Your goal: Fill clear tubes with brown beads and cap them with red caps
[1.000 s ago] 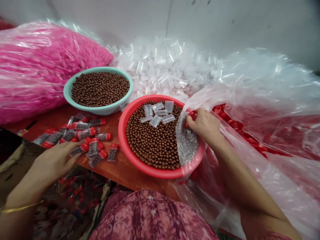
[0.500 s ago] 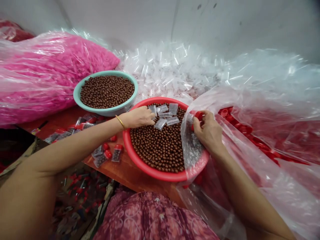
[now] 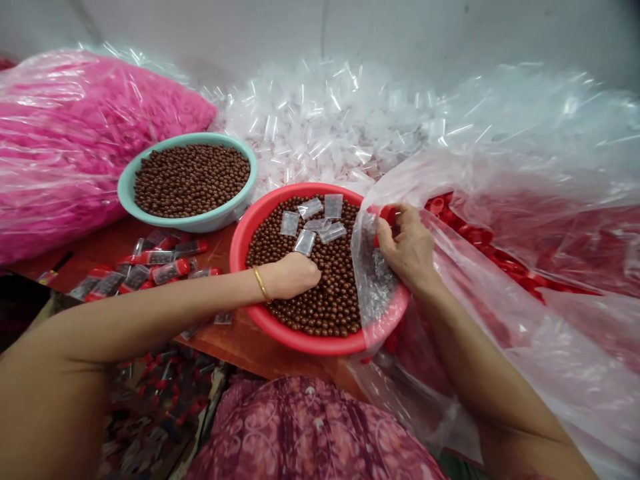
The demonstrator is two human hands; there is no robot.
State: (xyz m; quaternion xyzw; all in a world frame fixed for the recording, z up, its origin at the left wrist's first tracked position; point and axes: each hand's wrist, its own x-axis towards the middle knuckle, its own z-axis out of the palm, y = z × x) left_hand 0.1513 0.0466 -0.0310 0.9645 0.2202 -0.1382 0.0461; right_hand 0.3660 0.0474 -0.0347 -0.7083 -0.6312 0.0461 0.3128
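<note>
My left hand [image 3: 299, 275] is in the red basin [image 3: 241, 240], its fingers curled down into small round brown balls [image 3: 330, 303]. Whatever those fingers hold is hidden from me. Just above the knuckles lies a clear plastic container [image 3: 304, 243], among several like it on the balls. Over the basin's right rim, my right hand [image 3: 409, 247] is closed with a red cap [image 3: 388, 216] between thumb and fingers. A clear plastic bag [image 3: 373, 293] drapes across that side of the basin, next to the hand.
A light-blue basin [image 3: 125, 193] of brown balls stands at left. Filled red-capped containers [image 3: 170, 271] lie before it. A bag of pink pieces [image 3: 100, 113] is behind. Clear containers [image 3: 320, 113] are heaped along the wall; red caps [image 3: 500, 260] fill the bag at right.
My left hand has moved from the clear containers near the basin's back toward its middle, down into the balls. My right hand keeps its place with the red cap. The view has shifted slightly.
</note>
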